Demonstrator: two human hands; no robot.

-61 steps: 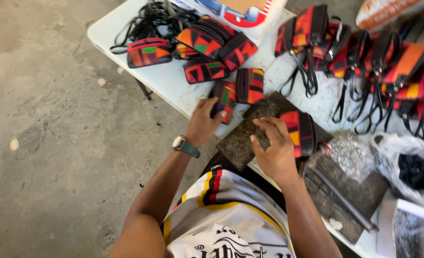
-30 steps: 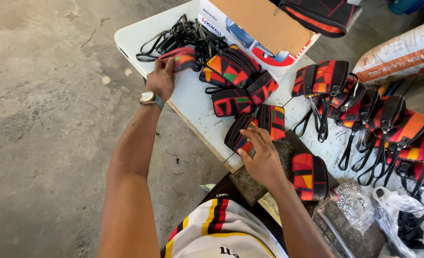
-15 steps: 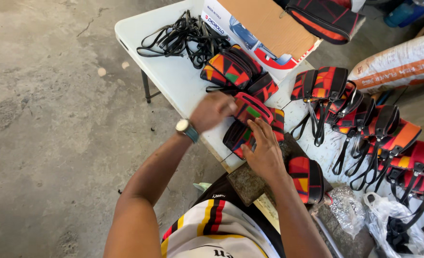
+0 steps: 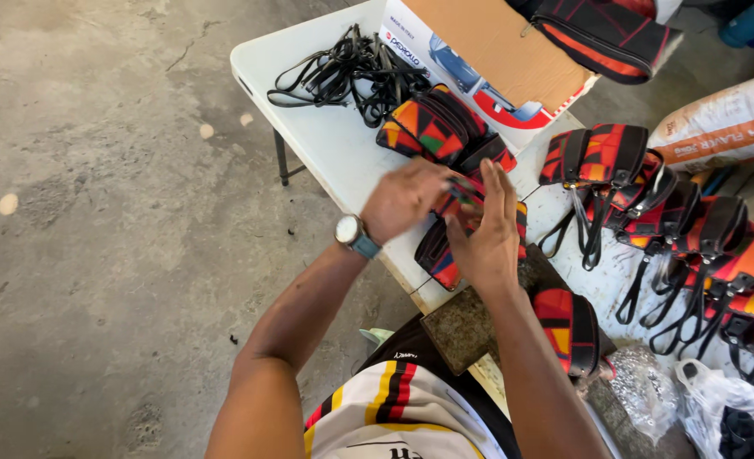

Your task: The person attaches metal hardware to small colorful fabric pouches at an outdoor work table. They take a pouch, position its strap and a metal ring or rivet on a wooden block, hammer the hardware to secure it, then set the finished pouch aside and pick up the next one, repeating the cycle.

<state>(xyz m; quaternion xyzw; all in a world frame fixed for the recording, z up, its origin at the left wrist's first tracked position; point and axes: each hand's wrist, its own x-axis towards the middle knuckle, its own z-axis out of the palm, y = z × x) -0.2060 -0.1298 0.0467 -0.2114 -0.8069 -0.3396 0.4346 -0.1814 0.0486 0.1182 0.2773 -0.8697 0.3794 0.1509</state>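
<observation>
My left hand (image 4: pixel 406 198) and my right hand (image 4: pixel 485 229) meet over the near edge of the white folding table (image 4: pixel 326 144). Between them they hold a small colourful patterned pouch (image 4: pixel 464 197) with black trim; most of it is hidden by my fingers. Directly under my hands another pouch (image 4: pixel 439 255) lies on the table edge. A stack of similar pouches (image 4: pixel 435 126) sits just beyond my hands. One more pouch (image 4: pixel 569 330) rests by my right forearm on a dark slab (image 4: pixel 466 327).
A tangle of black straps (image 4: pixel 343 72) lies at the table's far left. An open cardboard box (image 4: pixel 487 51) stands behind the stack. A row of pouches with black straps (image 4: pixel 674 229) runs along the right. A sack (image 4: pixel 721 123) and plastic bags (image 4: pixel 704 408) lie at right. Concrete floor at left.
My left hand reached to the far pouch pile, took a pouch and brought it back. Both hands now close together on it above the table edge.
</observation>
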